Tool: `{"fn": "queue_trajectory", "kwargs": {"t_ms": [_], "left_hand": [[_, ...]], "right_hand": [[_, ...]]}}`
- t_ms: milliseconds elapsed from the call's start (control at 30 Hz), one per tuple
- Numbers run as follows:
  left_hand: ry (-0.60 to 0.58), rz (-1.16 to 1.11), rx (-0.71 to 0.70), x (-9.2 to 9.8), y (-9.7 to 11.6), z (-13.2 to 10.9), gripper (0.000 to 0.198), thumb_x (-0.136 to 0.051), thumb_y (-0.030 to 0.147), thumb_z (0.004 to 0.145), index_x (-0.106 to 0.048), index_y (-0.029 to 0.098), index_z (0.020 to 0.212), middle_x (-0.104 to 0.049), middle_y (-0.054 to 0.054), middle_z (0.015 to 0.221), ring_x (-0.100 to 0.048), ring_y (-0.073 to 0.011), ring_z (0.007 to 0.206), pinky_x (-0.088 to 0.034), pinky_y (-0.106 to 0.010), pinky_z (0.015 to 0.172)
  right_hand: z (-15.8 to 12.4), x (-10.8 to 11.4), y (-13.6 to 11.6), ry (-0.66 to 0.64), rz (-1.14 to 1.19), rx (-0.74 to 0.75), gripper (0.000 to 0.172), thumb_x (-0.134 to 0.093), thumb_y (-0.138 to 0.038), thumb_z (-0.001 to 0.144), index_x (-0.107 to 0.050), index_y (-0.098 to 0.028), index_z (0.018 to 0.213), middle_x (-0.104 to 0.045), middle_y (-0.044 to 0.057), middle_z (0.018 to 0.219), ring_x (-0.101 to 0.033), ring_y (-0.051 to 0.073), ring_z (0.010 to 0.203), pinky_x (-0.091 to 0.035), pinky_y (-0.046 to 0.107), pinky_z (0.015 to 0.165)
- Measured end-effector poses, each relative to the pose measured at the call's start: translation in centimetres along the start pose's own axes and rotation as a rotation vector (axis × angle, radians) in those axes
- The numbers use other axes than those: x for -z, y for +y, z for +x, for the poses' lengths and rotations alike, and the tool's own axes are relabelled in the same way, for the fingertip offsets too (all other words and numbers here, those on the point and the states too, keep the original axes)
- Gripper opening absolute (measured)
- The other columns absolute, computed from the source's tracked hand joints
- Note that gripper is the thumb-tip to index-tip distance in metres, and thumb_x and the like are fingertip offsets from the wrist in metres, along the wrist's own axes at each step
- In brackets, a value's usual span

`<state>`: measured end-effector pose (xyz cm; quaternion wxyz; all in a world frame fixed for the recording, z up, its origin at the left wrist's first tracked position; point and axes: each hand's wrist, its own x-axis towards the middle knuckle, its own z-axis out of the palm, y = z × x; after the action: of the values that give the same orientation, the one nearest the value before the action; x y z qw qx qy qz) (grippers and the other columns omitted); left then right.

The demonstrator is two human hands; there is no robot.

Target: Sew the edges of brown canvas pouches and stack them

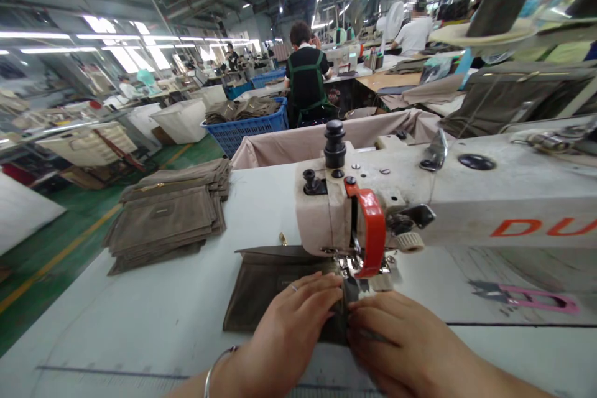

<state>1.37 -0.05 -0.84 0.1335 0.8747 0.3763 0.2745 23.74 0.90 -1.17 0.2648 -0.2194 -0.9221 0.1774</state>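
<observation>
Our fingers (321, 289) are clenched on a brown fabric panel (263, 305), with our left hand (289, 336) and right hand (401, 348) side by side. The panel lies on the white table (140, 329), touching the foot of the sewing machine (359, 211), with a pile of folded panels (163, 217) farther left.

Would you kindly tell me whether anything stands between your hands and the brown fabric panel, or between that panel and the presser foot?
Nothing visible does: the left hand and right hand lie directly on the brown fabric panel, and the panel runs up to the presser foot with no other object between.
</observation>
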Motion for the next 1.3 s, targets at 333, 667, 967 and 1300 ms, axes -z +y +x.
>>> {"fn": "queue_trajectory", "kwargs": {"t_ms": [333, 667, 967, 1300], "left_hand": [[-0.209, 0.194, -0.118, -0.3, -0.7, 0.0, 0.031, -0.050, 0.015, 0.095, -0.054, 0.019, 0.126, -0.059, -0.005, 0.133, -0.052, -0.0179, 0.127, -0.040, -0.033, 0.113], [-0.159, 0.193, -0.159, 0.0, -1.7, 1.8, 0.025, -0.052, 0.013, 0.095, -0.056, 0.013, 0.120, -0.063, -0.007, 0.122, -0.057, -0.0174, 0.119, -0.046, -0.032, 0.107], [-0.170, 0.146, -0.176, 0.7, -1.0, 0.7, 0.021, -0.046, 0.016, 0.099, -0.061, 0.015, 0.114, -0.068, -0.005, 0.110, -0.061, -0.0168, 0.103, -0.052, -0.031, 0.094], [-0.125, 0.161, -0.151, 0.1, -1.1, 0.3, 0.024, -0.046, 0.008, 0.097, -0.059, 0.013, 0.117, -0.067, -0.006, 0.112, -0.060, -0.0167, 0.102, -0.051, -0.031, 0.094]], "right_hand": [[0.0, -0.6, 0.1, -0.009, -0.074, -0.011, 0.024, -0.044, -0.011, 0.094, -0.066, -0.021, 0.098, -0.067, 0.005, 0.088, -0.062, 0.020, 0.092, -0.051, 0.033, 0.082], [0.3, -1.1, 1.0, 0.015, -0.098, -0.046, 0.026, -0.043, -0.012, 0.093, -0.065, -0.018, 0.104, -0.067, 0.007, 0.096, -0.062, 0.023, 0.092, -0.052, 0.038, 0.081], [0.1, 0.0, 0.7, -0.037, -0.064, -0.080, 0.025, -0.044, -0.013, 0.094, -0.064, -0.018, 0.108, -0.065, 0.007, 0.100, -0.058, 0.023, 0.086, -0.045, 0.040, 0.076], [-0.1, 0.2, 1.0, -0.046, 0.017, -0.121, 0.020, -0.046, -0.013, 0.091, -0.064, -0.019, 0.098, -0.064, 0.006, 0.097, -0.056, 0.022, 0.092, -0.044, 0.040, 0.082]]}}
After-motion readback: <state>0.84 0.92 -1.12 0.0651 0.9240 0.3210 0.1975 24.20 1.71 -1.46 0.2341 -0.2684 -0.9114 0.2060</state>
